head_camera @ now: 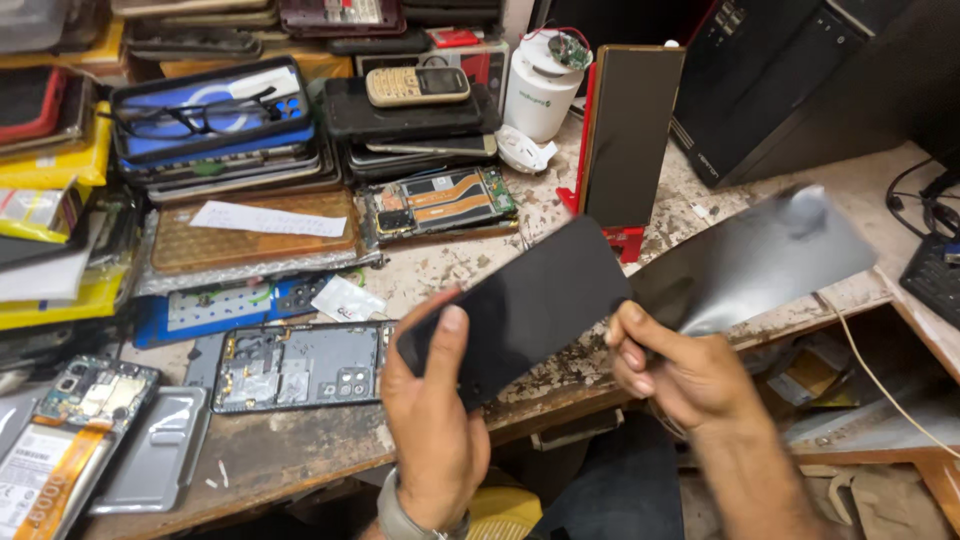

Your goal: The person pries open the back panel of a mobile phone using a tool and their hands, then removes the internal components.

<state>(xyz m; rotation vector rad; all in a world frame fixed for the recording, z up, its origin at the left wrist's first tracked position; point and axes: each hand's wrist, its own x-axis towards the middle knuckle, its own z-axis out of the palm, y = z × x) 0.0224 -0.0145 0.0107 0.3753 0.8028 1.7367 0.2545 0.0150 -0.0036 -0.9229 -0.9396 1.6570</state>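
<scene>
One black phone screen (520,310) gripped by left hand (432,410); right hand (672,372) pinches one film sheet (750,262).

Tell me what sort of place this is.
Likely a phone repair workbench: stacked phones, an opened phone frame showing its insides, and a dark screen panel held in the left hand.

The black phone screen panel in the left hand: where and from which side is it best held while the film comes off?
Probably by its long edges near the lower end, from underneath, as the left hand does now. The black screen panel is thin, flat and tilted up to the right, and the right hand pulls the dark film from its upper right end, so that end should stay free.
</scene>
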